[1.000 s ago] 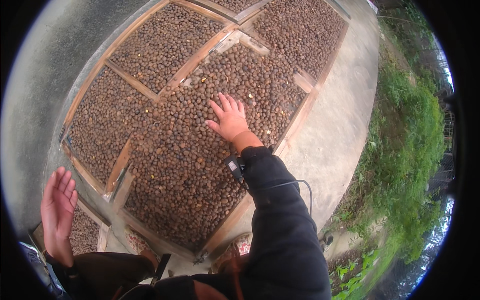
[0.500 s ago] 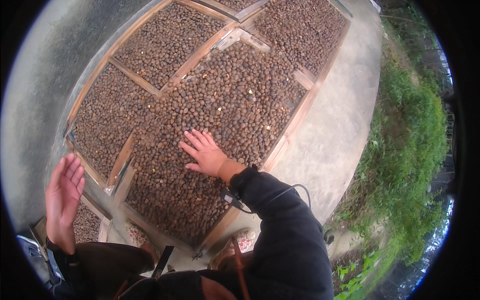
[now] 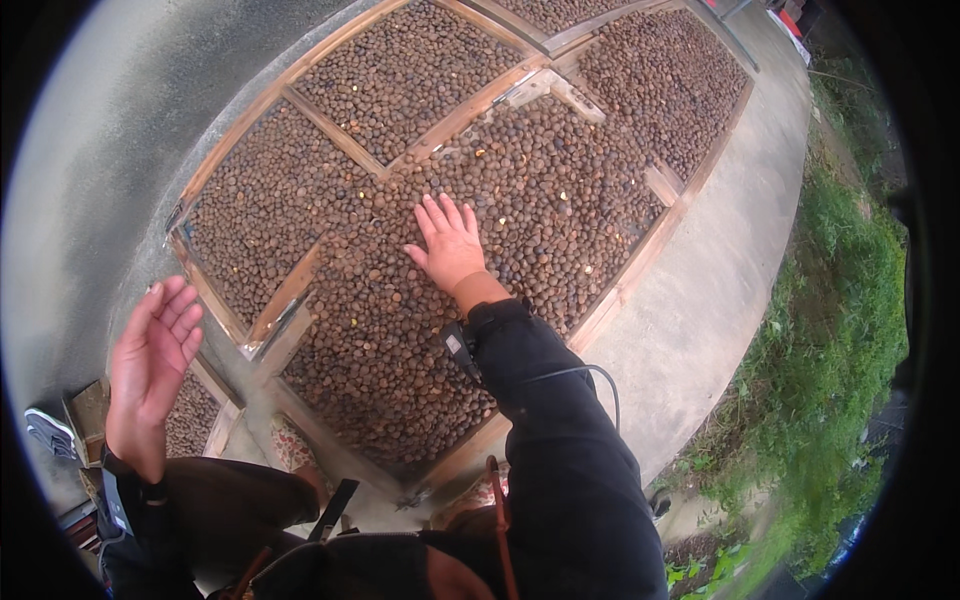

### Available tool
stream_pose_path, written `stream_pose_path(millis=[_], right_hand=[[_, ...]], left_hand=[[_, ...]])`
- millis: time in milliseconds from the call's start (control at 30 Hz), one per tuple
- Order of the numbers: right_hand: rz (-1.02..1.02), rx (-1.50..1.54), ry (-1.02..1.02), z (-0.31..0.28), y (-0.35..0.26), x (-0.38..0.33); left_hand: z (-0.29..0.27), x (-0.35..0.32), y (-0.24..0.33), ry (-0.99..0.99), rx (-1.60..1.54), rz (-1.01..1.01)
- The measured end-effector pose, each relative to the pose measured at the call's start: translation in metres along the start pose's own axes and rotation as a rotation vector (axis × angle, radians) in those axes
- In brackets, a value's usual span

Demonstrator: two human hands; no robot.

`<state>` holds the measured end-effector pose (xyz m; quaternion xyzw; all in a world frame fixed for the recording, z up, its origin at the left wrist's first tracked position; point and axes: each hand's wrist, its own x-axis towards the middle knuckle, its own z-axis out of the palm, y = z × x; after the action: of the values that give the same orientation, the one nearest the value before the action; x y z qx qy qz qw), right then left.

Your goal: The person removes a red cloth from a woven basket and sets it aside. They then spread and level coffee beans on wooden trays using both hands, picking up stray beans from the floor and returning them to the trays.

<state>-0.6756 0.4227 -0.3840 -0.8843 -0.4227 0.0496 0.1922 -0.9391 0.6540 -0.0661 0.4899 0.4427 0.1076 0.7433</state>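
Note:
Small round brown nuts or dried fruits (image 3: pixel 400 365) lie spread in a layer inside shallow wooden frames (image 3: pixel 640 262); I cannot tell their exact kind. A few yellowish pieces show among them. My right hand (image 3: pixel 450 245), palm down with fingers spread, lies over the middle of the layer and appears to touch it. Nothing is held in it. My left hand (image 3: pixel 155 360) is raised in the air at the left, beside the frames, its palm turned inward and fingers stretched out, holding nothing.
Grey concrete (image 3: pixel 715 300) borders the frames, with green plants (image 3: pixel 830 320) along the right. Wooden dividers (image 3: pixel 335 133) split the layer into sections. A dark shoe (image 3: pixel 50 432) and a cardboard box (image 3: pixel 90 420) sit at the lower left. My patterned shoes (image 3: pixel 290 447) stand at the near edge.
My right hand has moved forward over the layer, away from me. My left hand has shifted slightly right and up. The whole view has turned a little, so the frames sit further right.

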Motion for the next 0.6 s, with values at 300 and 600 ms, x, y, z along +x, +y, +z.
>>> stream_pose_path(millis=[300, 600], right_hand=[[0.091, -0.249, 0.054, -0.01, 0.082, -0.016], [0.217, -0.267, 0.26, -0.013, 0.053, -0.03]], left_hand=[[-0.035, -0.021, 0.012, 0.046, -0.058, 0.035], [-0.052, -0.027, 0.02, -0.04, -0.123, 0.026]])
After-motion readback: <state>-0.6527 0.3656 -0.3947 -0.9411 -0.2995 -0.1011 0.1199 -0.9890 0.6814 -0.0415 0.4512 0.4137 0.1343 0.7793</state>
